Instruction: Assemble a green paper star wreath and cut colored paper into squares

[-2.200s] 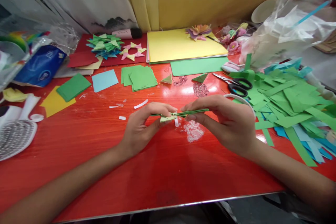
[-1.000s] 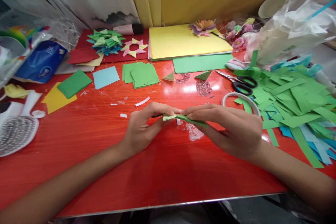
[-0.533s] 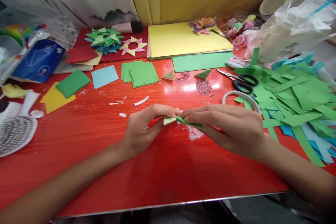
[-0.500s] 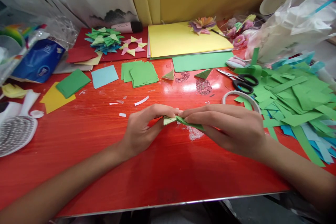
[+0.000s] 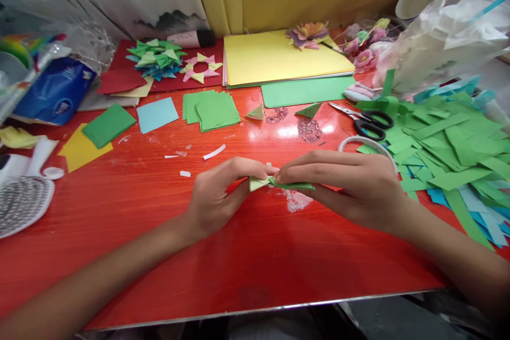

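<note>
One red table (image 5: pixel 255 255) lies under both hands. Just right of the right hand spreads one heap of green and blue paper strips (image 5: pixel 446 149), too many to count. Beyond the hands, far across the table, sits one stack of yellow sheets (image 5: pixel 274 58), with one large green sheet (image 5: pixel 305 91) in front of it. Beyond the left hand lies one stack of green squares (image 5: pixel 211 110). Further left are three single squares: one light blue (image 5: pixel 157 114), one dark green (image 5: pixel 108 125), one yellow (image 5: pixel 77 150). One pair of scissors (image 5: pixel 368 122) and one tape ring (image 5: pixel 358 143) lie just beyond the right hand. Two small folded triangles (image 5: pixel 255 113) (image 5: pixel 308 110) rest between the hands and the green sheet.

The left hand (image 5: pixel 217 191) and the right hand (image 5: pixel 350 186) meet fingertip to fingertip just above the table. Each pinches one end of the single folded paper piece (image 5: pixel 292 186) between thumb and fingers. That piece, pale green at the left and darker green at the right, is held flat between the two hands.
</note>
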Available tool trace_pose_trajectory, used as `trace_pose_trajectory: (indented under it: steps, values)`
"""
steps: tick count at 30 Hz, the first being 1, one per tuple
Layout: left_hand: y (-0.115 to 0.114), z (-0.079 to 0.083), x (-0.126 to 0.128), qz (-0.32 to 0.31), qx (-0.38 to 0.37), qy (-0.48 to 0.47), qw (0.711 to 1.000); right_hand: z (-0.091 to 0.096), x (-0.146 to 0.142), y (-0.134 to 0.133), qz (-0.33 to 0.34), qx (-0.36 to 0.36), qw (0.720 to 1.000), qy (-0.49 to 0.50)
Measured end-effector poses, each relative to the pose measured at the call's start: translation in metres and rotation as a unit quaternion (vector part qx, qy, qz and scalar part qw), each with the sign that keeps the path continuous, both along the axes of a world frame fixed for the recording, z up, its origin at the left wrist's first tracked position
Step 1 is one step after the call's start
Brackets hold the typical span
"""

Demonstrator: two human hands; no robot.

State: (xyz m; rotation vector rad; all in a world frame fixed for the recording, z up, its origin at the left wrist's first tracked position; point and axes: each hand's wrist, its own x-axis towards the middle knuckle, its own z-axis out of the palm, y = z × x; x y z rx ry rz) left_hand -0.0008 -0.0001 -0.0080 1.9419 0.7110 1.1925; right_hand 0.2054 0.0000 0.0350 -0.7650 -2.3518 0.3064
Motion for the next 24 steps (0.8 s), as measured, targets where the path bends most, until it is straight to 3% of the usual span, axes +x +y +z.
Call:
trace_pose_trajectory:
  steps: [14,24]
  values:
    - [-0.0005,-0.0003,0.0005,0.010,-0.003,0.001,1.000,-0.0018,-0.0019,0.0034,0.026,-0.051,0.998,0.030]
    - [-0.0013,0.0006,0.0011,0.020,-0.001,0.002,1.000,-0.0019,-0.0013,0.0006,0.018,-0.041,0.999,0.029]
